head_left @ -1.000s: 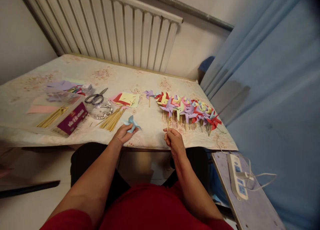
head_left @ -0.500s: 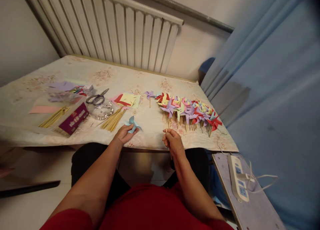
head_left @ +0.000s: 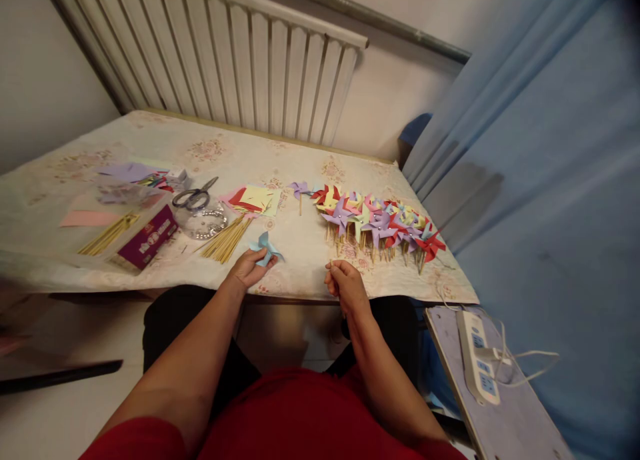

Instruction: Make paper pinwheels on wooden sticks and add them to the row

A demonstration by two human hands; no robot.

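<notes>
A light-blue paper pinwheel head (head_left: 267, 249) is pinched between the thumb and fingers of my left hand (head_left: 249, 265), just above the table's front edge. To its right, my right hand (head_left: 345, 281) has its fingers curled together over the same edge; whatever small thing may be in that pinch is too hidden to name. A bundle of thin wooden sticks (head_left: 227, 240) lies beyond my left hand. Finished pinwheels (head_left: 380, 225) in red, purple, yellow and pink lie crowded together beyond my right hand. One purple pinwheel (head_left: 300, 189) lies apart at their left.
Stacked paper squares (head_left: 255, 200), scissors (head_left: 193, 197) and a clear dish of shiny pins (head_left: 205, 225) are on the floral tablecloth (head_left: 240, 160). A clear box with a purple label (head_left: 149, 237) stands left. A power strip (head_left: 477, 360) sits on a board at the right.
The right hand's fingers have curled in slightly, and the small pale tip at them shows less. My left hand and the blue pinwheel head hold still.
</notes>
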